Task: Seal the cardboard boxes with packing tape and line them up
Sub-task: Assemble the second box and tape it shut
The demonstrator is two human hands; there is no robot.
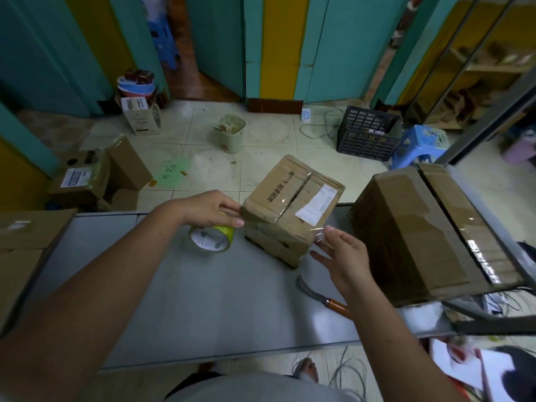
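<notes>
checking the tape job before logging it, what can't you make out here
Head view: the print on the white label of the small box is too small to read.
Tape roll: partly hidden under the left hand.
Knife: handle end hidden behind the right forearm.
Small box: far sides face away from the camera.

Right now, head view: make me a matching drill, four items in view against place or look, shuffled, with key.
1 tape roll
2 small box
3 large box
4 knife

a far right, glossy tape on top
b orange handle, beside right hand
c yellow-green, at left hand
d white label, between the hands

Pairs: 1-c, 2-d, 3-a, 4-b
</notes>
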